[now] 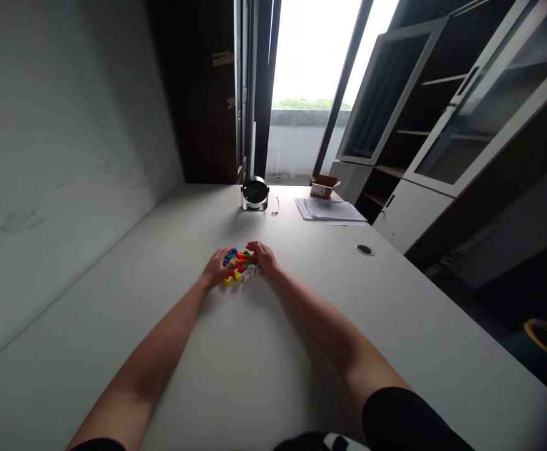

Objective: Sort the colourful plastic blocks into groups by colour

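- The left hand (pixel 217 268) lies cupped on the left side of the blocks (pixel 240 265), fingers touching them; whether it grips any cannot be told.
- The right hand (pixel 264 255) curls over their right side, likewise unclear.
- The blocks, a small coloured heap, sit mid-counter (pixel 273 351) between both hands.
- A fan (pixel 255 193), papers (pixel 329 209) and a box (pixel 324 185) stand at the far edge.

Both bare forearms extend forward and converge toward each other. The left hand (pixel 217 266) lies palm down, fingers curled inward. The right hand (pixel 264 255) lies palm down, fingers bent toward the left hand, close beside it.
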`<state>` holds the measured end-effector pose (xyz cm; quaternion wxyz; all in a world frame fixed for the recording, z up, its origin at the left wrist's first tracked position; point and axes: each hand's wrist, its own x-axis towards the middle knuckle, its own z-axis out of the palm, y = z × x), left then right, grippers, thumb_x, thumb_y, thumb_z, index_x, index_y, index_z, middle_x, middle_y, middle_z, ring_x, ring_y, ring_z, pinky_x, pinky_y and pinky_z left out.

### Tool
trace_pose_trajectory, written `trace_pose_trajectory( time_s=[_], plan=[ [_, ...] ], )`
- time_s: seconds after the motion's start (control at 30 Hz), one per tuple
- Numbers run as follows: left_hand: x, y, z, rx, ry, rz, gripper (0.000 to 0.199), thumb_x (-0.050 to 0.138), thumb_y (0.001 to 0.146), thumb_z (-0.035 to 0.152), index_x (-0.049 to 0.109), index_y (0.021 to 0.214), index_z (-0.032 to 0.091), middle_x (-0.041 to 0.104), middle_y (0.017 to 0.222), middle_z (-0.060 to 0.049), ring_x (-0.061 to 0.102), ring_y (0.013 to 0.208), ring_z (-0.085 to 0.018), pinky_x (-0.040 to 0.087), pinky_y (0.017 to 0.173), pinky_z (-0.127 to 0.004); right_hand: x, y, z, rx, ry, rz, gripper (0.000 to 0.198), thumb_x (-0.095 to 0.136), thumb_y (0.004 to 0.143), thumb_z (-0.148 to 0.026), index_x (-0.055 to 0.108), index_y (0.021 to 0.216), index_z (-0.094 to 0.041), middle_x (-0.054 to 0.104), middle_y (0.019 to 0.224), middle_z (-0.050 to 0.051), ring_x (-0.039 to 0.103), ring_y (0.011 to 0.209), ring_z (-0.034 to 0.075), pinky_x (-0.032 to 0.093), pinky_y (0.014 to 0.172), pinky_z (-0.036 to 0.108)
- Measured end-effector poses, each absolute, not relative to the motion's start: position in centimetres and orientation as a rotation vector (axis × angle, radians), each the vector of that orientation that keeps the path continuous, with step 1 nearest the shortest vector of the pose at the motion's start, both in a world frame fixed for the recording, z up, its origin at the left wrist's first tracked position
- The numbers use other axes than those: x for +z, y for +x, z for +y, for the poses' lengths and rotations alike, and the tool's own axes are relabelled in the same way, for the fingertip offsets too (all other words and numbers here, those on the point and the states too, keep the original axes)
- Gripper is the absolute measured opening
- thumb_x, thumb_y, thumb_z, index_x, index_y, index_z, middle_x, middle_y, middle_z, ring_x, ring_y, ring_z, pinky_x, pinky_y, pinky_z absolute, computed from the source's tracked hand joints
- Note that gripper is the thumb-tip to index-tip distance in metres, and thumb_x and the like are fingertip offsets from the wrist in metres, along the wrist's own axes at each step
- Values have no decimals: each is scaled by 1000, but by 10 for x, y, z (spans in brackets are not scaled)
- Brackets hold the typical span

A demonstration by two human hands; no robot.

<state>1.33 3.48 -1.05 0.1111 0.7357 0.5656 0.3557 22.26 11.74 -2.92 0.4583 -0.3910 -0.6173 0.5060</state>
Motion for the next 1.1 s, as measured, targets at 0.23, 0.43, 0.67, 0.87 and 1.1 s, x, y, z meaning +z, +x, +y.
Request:
trace_pose_trajectory(
  time_s=[0.23, 0.43, 0.67, 0.87, 1.1],
  plan=[
    [-7, 20, 26, 887, 2312, 1626, 60, 59, 91, 52, 55, 142, 21, 53, 149, -11, 46, 140, -30, 36, 120, -47, -38, 250, 93, 1010, -1118, -1431, 48, 37, 97, -56, 71, 112, -25, 70, 120, 7, 63, 118, 25, 46, 109, 45],
    [-8, 24, 24, 820, 2348, 1639, 72, 61, 89, 58, 49, 149, 20, 47, 155, -12, 42, 144, -31, 35, 120, -47, -30, 246, 79, 981, -1101, -1503, 52, 41, 97, -61, 63, 132, -29, 62, 138, 5, 56, 129, 26, 41, 114, 46],
    [-5, 27, 22, 796, 2365, 1628, 72, 60, 90, 58, 46, 152, 24, 42, 159, -10, 40, 145, -30, 35, 120, -47, -24, 233, 73, 1189, -904, -1545, 54, 44, 98, -64, 57, 140, -33, 55, 147, 3, 48, 140, 24, 40, 116, 44],
    [-3, 28, 21, 810, 2379, 1610, 69, 60, 90, 58, 49, 150, 25, 46, 156, -9, 44, 142, -30, 38, 118, -47, -22, 239, 74, 1341, -871, -1406, 60, 39, 98, -67, 55, 142, -30, 53, 150, 7, 47, 141, 26, 45, 110, 45],
    [-1, 29, 17, 814, 2395, 1613, 65, 61, 90, 55, 50, 148, 27, 47, 155, -8, 46, 140, -30, 38, 117, -47, -23, 243, 75, 1278, -901, -1377, 59, 40, 96, -69, 61, 134, -28, 55, 147, 7, 49, 138, 26, 44, 111, 45]
  ],
)
